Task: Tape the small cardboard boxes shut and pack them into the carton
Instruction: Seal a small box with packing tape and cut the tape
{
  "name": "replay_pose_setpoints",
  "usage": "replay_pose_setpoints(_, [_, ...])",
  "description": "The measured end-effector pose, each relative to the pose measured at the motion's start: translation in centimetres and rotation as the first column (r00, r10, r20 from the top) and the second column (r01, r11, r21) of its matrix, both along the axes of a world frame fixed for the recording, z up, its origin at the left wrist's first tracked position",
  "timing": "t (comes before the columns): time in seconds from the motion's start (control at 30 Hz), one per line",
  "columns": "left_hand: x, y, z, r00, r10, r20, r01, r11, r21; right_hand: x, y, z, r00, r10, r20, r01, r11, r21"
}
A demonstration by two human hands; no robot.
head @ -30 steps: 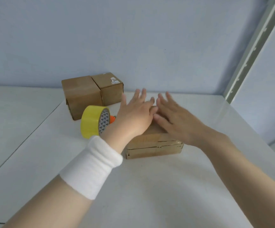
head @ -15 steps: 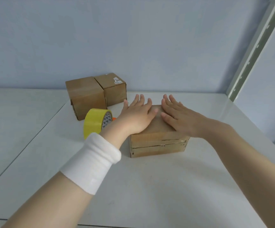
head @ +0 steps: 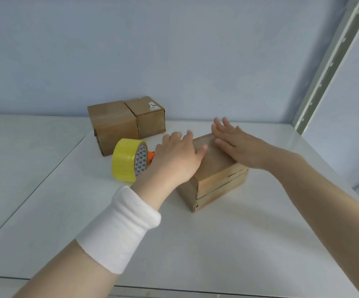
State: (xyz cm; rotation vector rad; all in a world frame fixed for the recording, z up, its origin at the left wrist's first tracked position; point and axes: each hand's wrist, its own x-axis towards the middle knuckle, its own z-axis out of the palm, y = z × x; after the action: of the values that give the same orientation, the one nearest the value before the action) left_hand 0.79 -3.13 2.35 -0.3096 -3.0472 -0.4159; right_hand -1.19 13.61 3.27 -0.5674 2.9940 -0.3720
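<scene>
A small brown cardboard box (head: 217, 181) lies on the white table, turned so one corner faces me. My left hand (head: 178, 158) lies flat on the box's left top, fingers straight. My right hand (head: 238, 145) presses flat on its right top. A yellow tape roll (head: 125, 160) stands on edge just left of my left hand. Two more small cardboard boxes (head: 114, 125) (head: 150, 117) sit side by side at the back, near the wall.
A small orange object (head: 150, 157) peeks out between the tape roll and my left hand. The white table (head: 217, 244) stretches toward me. A second white surface (head: 23, 147) adjoins on the left. A metal upright (head: 329, 67) rises at the right.
The box has been turned under both hands, so a corner now points at me. My hands have moved apart on its top.
</scene>
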Motion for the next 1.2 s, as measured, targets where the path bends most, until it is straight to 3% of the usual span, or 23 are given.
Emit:
replay_pose_setpoints(0.1, [0.2,0.5,-0.5,0.991,-0.119,-0.067,0.119,0.993,-0.01,0.9,-1.1,-1.2,0.998,0.017,-0.054,-0.016,1.0,0.021])
replay_pose_setpoints(0.23, [2.2,0.5,-0.7,0.997,-0.061,-0.042,0.056,0.992,-0.111,-0.1,-0.4,-1.6,0.996,0.033,-0.08,-0.031,0.999,0.018])
replay_pose_setpoints(0.3, [3.5,0.0,-0.8,0.996,-0.024,-0.083,0.021,0.999,-0.042,-0.1,0.2,-1.2,0.983,-0.084,-0.163,0.076,0.996,-0.054])
replay_pose_setpoints(0.33, [4.2,-0.4,-0.9,0.997,-0.006,-0.071,0.011,0.997,0.07,0.5,0.3,-1.1,0.973,-0.17,-0.156,0.145,0.976,-0.159])
replay_pose_setpoints(0.43, [4.9,-1.3,-1.4,0.995,-0.016,0.103,-0.034,0.888,0.459,3.7,-0.3,-1.6,0.947,-0.251,0.201,0.322,0.779,-0.539])
replay_pose_setpoints(0.5, [5.1,-0.9,-1.8,0.975,-0.069,0.212,-0.057,0.842,0.537,4.6,-0.6,-2.3,0.92,-0.191,0.341,0.369,0.71,-0.599])
replay_pose_setpoints(0.6, [5.3,0.3,-1.9,0.966,-0.063,0.25,-0.076,0.856,0.511,4.0,-0.5,-2.0,0.918,-0.178,0.355,0.368,0.715,-0.594])
replay_pose_setpoints(0.67, [4.9,-0.1,-1.0,0.982,-0.013,0.189,-0.079,0.88,0.468,3.9,-0.5,-1.5,0.909,-0.177,0.378,0.378,0.734,-0.564])
replay_pose_setpoints(0.73, [3.8,-1.9,0.3,0.999,0.043,0.003,-0.039,0.888,0.457,4.1,-0.6,-1.1,0.908,-0.212,0.36,0.38,0.778,-0.5])
replay_pose_setpoints(0.83, [0.6,-6.6,1.8,0.963,0.091,-0.255,-0.012,0.955,0.295,4.5,-1.7,0.1,0.945,-0.296,0.138,0.327,0.84,-0.433])
replay_pose_setpoints(0.9, [-1.4,-9.6,1.5,0.973,0.046,-0.227,-0.02,0.993,0.116,4.6,-3.5,1.2,0.953,-0.303,0.019,0.278,0.844,-0.459])
replay_pose_setpoints(0.97, [-2.0,-11.5,0.5,0.991,0.03,-0.133,-0.019,0.996,0.082,4.6,-5.9,2.2,0.959,-0.28,-0.052,0.219,0.843,-0.492])
replay_pose_setpoints(1.0, [-1.8,-12.1,-0.1,0.991,0.019,-0.134,-0.006,0.996,0.093,4.6,-7.2,2.4,0.961,-0.265,-0.085,0.188,0.843,-0.504])
replay_pose_setpoints(1.07, [-0.7,-13.1,-1.0,0.963,-0.006,-0.27,0.046,0.989,0.144,4.3,-9.7,2.5,0.963,-0.244,-0.117,0.148,0.836,-0.529])
replay_pose_setpoints(1.13, [0.7,-14.2,-1.5,0.895,0.026,-0.445,0.125,0.943,0.307,3.8,-11.9,2.2,0.966,-0.236,-0.106,0.142,0.826,-0.546])
replay_pose_setpoints(1.2, [2.1,-15.4,-1.7,0.847,0.114,-0.519,0.18,0.857,0.482,3.1,-13.9,1.6,0.969,-0.217,-0.116,0.128,0.847,-0.516])
